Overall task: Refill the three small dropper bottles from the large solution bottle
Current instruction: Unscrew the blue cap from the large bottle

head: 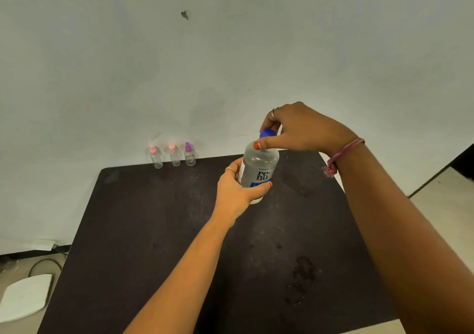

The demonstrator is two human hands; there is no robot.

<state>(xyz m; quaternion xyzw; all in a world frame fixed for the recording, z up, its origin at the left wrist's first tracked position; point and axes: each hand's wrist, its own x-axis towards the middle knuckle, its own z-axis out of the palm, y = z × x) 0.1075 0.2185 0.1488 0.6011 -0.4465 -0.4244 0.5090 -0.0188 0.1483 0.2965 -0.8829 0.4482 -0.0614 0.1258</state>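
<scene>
The left hand (237, 192) grips the large solution bottle (259, 169) low on its body; the right hand (295, 128) pinches its blue cap (267, 133). The bottle stands nearly upright, cap up, above the dark counter (179, 231). Left of the bottle, three small dropper bottles (175, 155) stand upright: two pink-capped, one purple-capped.

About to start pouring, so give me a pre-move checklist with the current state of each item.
1. Left hand grips the large solution bottle: ok.
2. Right hand pinches the blue cap: ok.
3. Blue cap off: not ok, it sits on the neck.
4. Three small dropper bottles upright at the table's far edge: ok.
5. Dropper bottle caps removed: not ok, all on.
6. Dropper bottles empty: cannot tell.
</scene>
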